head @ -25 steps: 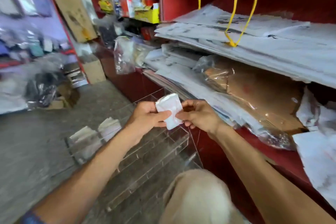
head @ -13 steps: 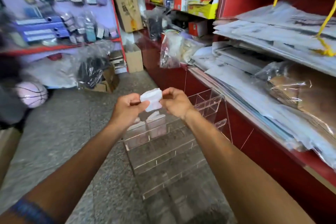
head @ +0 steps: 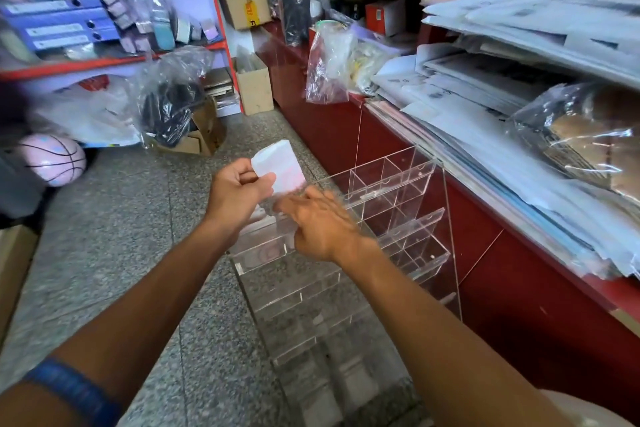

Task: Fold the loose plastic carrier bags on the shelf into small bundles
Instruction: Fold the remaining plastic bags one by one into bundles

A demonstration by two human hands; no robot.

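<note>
Head-worn wide-angle view, looking forward and down along a shop aisle.

There is only this one view, so no other view shares its scene. It sits above and behind the two forearms, which reach away from the bottom edge toward mid-frame, with the left hand and right hand close to the lens. Beneath them lies the speckled floor; a clear acrylic rack stands just ahead. The red shelf runs along the right edge, bowed by the lens, and the far wall display fills the upper left.
</note>
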